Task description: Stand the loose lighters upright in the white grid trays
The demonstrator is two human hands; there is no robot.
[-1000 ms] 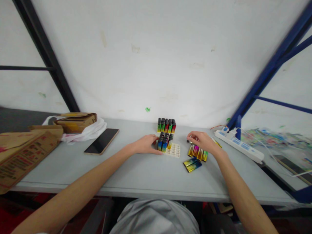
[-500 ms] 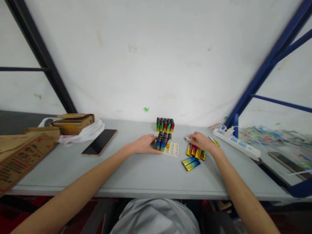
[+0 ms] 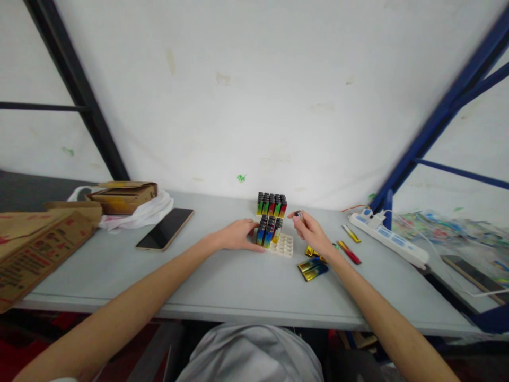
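Note:
A pale tray with round holes holds several upright lighters in its left part, mostly blue and yellow with black tops. My left hand cups the tray's left side, thumb along the front and fingers behind, gripping it at the lighters. To the right of the tray and slightly above the table, my right hand pinches a lighter; its dark top shows and the rest is hidden by the fingers. Blue-and-yellow lighters lie under my right forearm, beside other yellow ones partly covered by it.
A block of upright lighters stands behind the tray. A red lighter and a yellow one lie to the right, near a white power strip. Leftward are a phone, a white bag and cardboard boxes.
My right hand has moved left from the loose lighters towards the tray, carrying a lighter. A red lighter now shows on the right. My left hand stays at the tray.

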